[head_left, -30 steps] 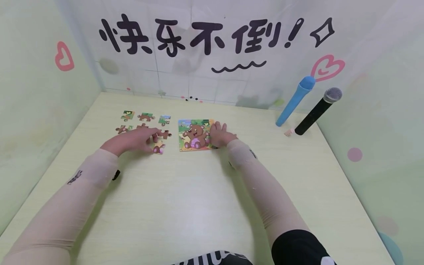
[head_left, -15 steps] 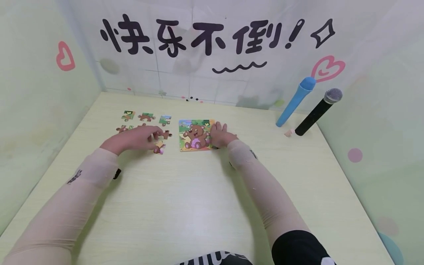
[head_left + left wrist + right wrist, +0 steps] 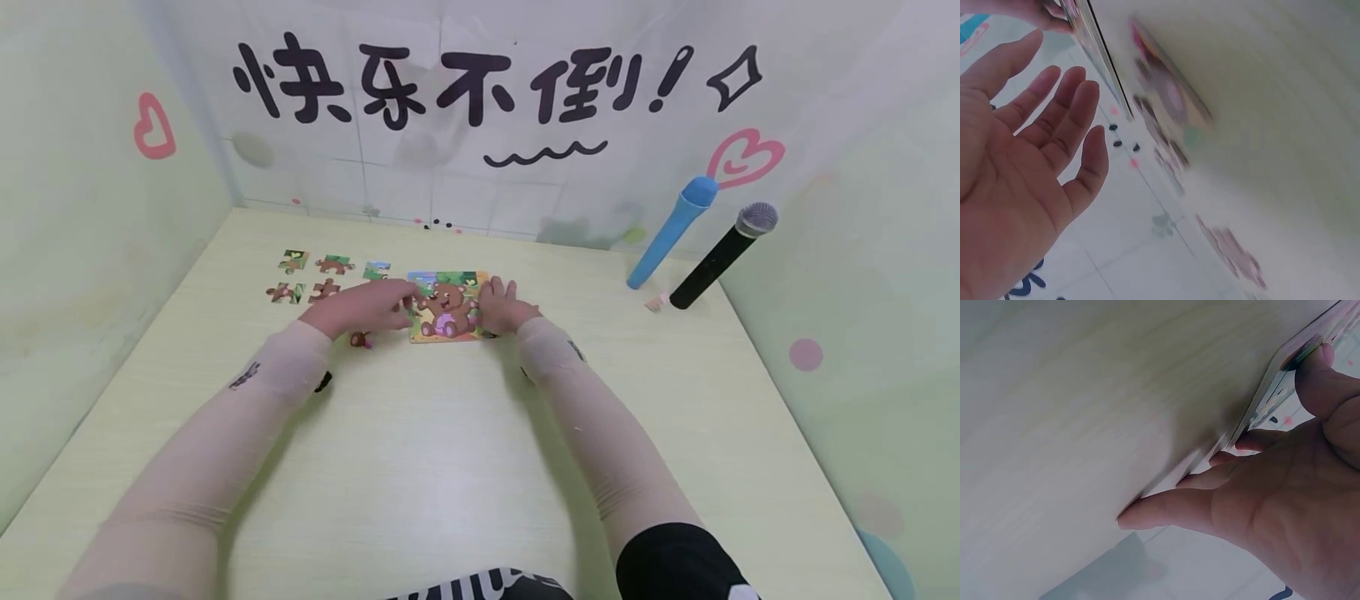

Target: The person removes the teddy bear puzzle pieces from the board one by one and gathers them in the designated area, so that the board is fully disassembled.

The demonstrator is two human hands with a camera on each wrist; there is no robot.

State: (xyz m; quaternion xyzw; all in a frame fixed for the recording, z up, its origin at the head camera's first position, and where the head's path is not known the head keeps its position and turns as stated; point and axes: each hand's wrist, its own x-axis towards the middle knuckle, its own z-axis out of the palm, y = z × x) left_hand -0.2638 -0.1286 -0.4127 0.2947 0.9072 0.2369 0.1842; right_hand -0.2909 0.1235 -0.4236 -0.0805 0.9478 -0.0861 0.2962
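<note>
**Two hands at the bear puzzle board**

The person's right hand (image 3: 501,305) rests on the right edge of the bear puzzle board (image 3: 444,307), which lies flat on the desk (image 3: 450,467) a little back from its middle. The right wrist view shows how it holds: the thumb (image 3: 1316,369) lies on top of the board's edge (image 3: 1285,387) while the other fingers (image 3: 1172,509) spread low along the desk beside and beneath that edge. That looks like a light pinch, probably to keep the thin board from sliding.

The left hand (image 3: 367,306) reaches across to the board's left side, its fingertips at or over the bear picture. In the left wrist view the hand (image 3: 1025,162) is flat, with the fingers (image 3: 1063,119) straight and slightly fanned, and nothing shows between them. It holds nothing, though the view is too blurred to tell whether the fingertips touch the board.

Loose puzzle pieces (image 3: 318,277) lie in two short rows just left of the board, well within the left hand's reach, and one more piece (image 3: 361,339) sits alone near the left wrist. They are spread singly, picture side up, so each can be told apart.

At the far right of the desk a blue tube (image 3: 670,232) and a black microphone (image 3: 722,255) lean against the wall, well apart from the puzzle.
</note>
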